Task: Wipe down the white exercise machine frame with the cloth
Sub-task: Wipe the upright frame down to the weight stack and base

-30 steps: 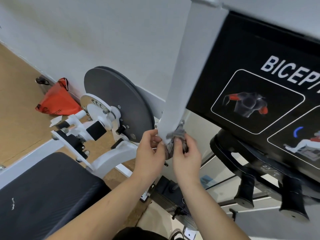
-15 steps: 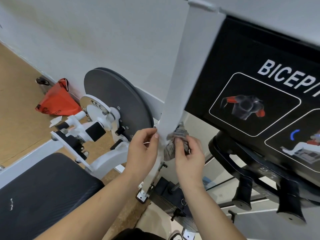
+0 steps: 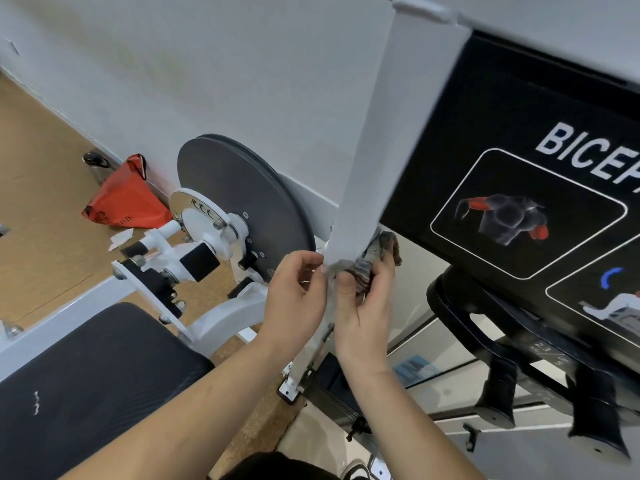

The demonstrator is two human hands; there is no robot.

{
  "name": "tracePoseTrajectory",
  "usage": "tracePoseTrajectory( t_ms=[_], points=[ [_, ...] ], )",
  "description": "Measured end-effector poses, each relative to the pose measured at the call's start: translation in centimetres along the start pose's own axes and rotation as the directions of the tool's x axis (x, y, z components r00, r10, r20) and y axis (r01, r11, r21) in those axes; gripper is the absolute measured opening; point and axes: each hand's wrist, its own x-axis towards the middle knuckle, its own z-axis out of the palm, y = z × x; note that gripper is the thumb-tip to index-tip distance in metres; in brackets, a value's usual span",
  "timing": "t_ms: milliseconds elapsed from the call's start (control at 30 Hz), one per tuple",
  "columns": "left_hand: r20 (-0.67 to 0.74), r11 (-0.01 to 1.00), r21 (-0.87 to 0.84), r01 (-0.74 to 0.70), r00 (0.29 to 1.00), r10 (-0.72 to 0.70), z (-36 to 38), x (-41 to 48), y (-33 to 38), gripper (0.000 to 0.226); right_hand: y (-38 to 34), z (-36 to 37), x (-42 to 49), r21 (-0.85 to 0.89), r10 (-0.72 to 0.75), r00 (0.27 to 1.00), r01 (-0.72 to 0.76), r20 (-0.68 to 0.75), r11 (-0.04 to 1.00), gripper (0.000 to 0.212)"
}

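Observation:
A white upright post of the exercise machine frame slants down through the middle of the view to a foot near the floor. A crumpled grey cloth is wrapped around the post's lower part. My right hand grips the cloth on the post's right side. My left hand sits on the post's left side, fingers curled, fingertips pinching the cloth's edge against the post. The post hides part of the cloth.
A grey disc with white cam arm stands left of the post. A black pad fills the lower left. The black exercise placard and black handles are on the right. An orange bag lies by the wall.
Both hands have slid slightly up and apart along the post with the cloth, then closed in again; the cloth now bunches higher on the post's right side.

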Motion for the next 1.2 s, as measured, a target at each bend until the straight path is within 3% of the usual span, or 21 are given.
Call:
tracePoseTrajectory(
  t_ms=[33,133,200,300,467,700,833,1000,1133,1200],
  points=[
    [0.002,1.0,-0.003,0.002,1.0,-0.002,0.0,0.0,0.0,0.012,0.2,0.1,-0.2,-0.018,-0.002,1.0,0.002,0.012,1.0,0.064],
    [0.002,1.0,-0.007,0.001,1.0,-0.001,0.2,0.1,-0.2,0.013,0.4,0.2,0.3,-0.023,0.032,0.999,-0.033,-0.014,0.999,0.039],
    [0.001,1.0,0.004,-0.012,1.0,0.012,0.3,0.1,-0.2,0.013,-0.2,0.1,1.1,0.015,0.028,0.997,-0.027,-0.069,1.0,0.035],
    [0.004,0.999,0.02,-0.041,0.999,0.041,0.2,0.3,-0.2,0.015,-0.6,-0.1,2.1,-0.018,-0.027,0.994,0.025,-0.108,1.0,0.04],
    [0.015,0.999,-0.002,-0.034,0.999,0.034,0.2,-0.1,-0.7,0.021,2.7,-0.5,0.8,-0.241,-0.068,0.996,0.079,0.05,0.967,0.061],
    [0.012,1.0,0.007,-0.031,0.999,0.03,0.5,-0.2,-1.0,0.024,2.8,-0.4,0.0,-0.304,-0.104,0.992,0.12,0.07,0.945,0.059],
    [0.012,1.0,-0.015,-0.024,1.0,0.024,0.5,-0.3,-0.9,0.022,2.4,-0.6,1.0,-0.233,-0.009,0.996,0.029,0.085,0.972,0.058],
    [0.024,1.0,-0.009,0.003,1.0,-0.003,0.2,-0.9,-2.0,0.021,4.2,-0.9,-0.8,-0.314,-0.01,0.993,0.047,0.117,0.948,0.06],
    [0.031,0.994,-0.041,0.106,0.994,-0.104,0.5,-1.2,-3.0,0.021,5.3,-0.8,-1.4,-0.242,0.198,0.974,-0.167,0.108,0.956,0.057],
    [0.036,0.993,-0.041,0.112,0.993,-0.111,0.6,-1.1,-3.2,0.022,4.0,-1.1,0.1,-0.138,0.222,0.974,-0.213,0.049,0.967,0.053]
  ],
)
